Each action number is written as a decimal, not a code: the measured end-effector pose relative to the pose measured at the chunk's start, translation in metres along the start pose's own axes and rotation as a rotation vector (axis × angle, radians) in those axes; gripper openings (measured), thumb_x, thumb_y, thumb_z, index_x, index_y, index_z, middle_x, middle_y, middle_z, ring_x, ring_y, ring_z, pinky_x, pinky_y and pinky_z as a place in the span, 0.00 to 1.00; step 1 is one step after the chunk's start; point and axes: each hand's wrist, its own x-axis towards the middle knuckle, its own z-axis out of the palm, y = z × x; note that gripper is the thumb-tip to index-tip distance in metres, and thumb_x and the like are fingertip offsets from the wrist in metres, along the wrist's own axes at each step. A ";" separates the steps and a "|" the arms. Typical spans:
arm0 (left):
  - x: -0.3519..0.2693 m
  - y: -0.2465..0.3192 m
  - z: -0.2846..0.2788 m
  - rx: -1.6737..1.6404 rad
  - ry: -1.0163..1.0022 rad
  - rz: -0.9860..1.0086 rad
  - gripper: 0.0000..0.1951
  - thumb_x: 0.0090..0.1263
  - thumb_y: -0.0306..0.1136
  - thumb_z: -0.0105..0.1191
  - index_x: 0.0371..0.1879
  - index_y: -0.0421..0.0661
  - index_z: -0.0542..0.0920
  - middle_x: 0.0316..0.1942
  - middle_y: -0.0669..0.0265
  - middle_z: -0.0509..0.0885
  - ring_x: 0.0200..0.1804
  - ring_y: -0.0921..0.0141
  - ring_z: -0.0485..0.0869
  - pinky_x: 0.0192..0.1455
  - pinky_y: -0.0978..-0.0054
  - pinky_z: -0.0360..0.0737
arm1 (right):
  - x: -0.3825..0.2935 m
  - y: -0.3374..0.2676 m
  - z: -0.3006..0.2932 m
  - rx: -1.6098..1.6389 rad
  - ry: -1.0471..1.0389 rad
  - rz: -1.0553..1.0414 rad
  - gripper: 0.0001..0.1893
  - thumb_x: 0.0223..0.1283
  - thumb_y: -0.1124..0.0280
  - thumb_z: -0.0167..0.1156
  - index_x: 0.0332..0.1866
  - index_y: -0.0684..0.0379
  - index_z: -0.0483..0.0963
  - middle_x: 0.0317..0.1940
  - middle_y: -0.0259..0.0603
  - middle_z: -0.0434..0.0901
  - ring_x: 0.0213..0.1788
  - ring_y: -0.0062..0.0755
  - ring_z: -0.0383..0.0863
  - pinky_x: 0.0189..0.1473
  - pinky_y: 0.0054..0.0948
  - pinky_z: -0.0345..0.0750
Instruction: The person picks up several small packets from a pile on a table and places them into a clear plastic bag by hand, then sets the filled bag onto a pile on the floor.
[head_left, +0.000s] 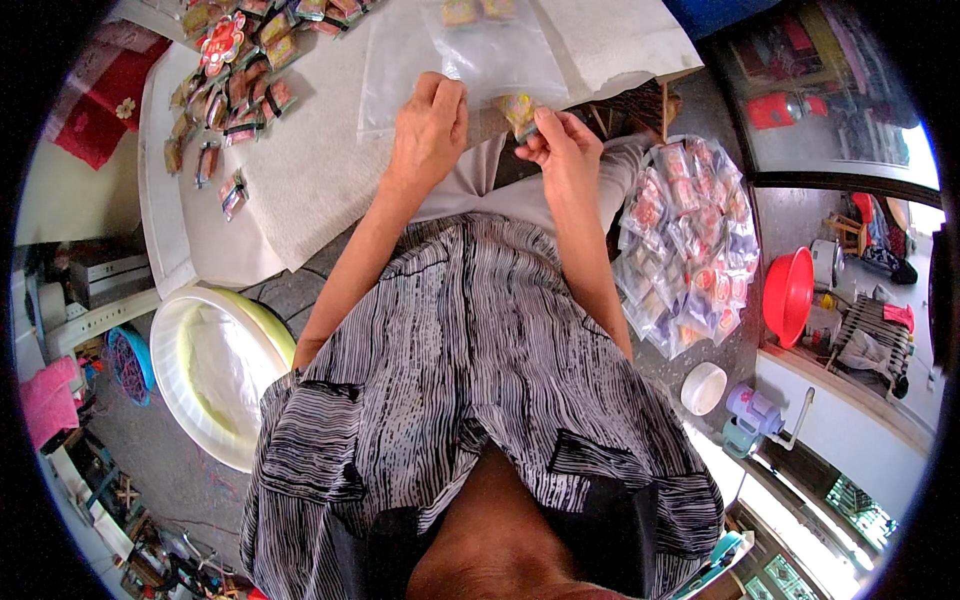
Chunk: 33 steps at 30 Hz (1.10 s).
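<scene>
A clear plastic bag lies at the near edge of the cloth-covered table, with a couple of yellow packets at its far end. My left hand has its fingers closed on the near edge of this bag. Between the thumb and fingers of my right hand is a small yellow wrapped packet, beside the bag's near right corner. Many small wrapped packets are heaped at the table's upper left, with a red flower-shaped piece among them.
A heap of filled clear bags is on the right, near my leg. A large white basin stands on the floor at left. Farther right are a small white tub, a purple flask and a red basin.
</scene>
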 end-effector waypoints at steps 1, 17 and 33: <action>0.001 0.002 0.000 0.002 -0.004 0.011 0.08 0.59 0.20 0.53 0.36 0.43 0.72 0.36 0.54 0.76 0.31 0.51 0.79 0.31 0.57 0.77 | 0.005 0.002 0.000 0.035 -0.009 -0.015 0.08 0.62 0.73 0.61 0.40 0.68 0.76 0.27 0.37 0.78 0.27 0.21 0.78 0.32 0.25 0.83; -0.001 0.005 -0.001 -0.042 -0.003 -0.037 0.09 0.59 0.19 0.54 0.37 0.42 0.74 0.36 0.55 0.78 0.33 0.53 0.80 0.33 0.61 0.78 | -0.005 0.020 0.026 -1.541 -0.080 -1.022 0.17 0.58 0.69 0.54 0.51 0.65 0.75 0.57 0.46 0.74 0.58 0.45 0.71 0.61 0.49 0.58; -0.007 0.001 -0.002 -0.094 -0.120 -0.087 0.09 0.58 0.21 0.51 0.37 0.39 0.70 0.38 0.48 0.75 0.35 0.45 0.78 0.36 0.55 0.78 | -0.023 -0.019 0.055 -1.161 -0.207 -1.045 0.09 0.58 0.75 0.57 0.43 0.64 0.76 0.42 0.47 0.80 0.47 0.47 0.79 0.51 0.42 0.73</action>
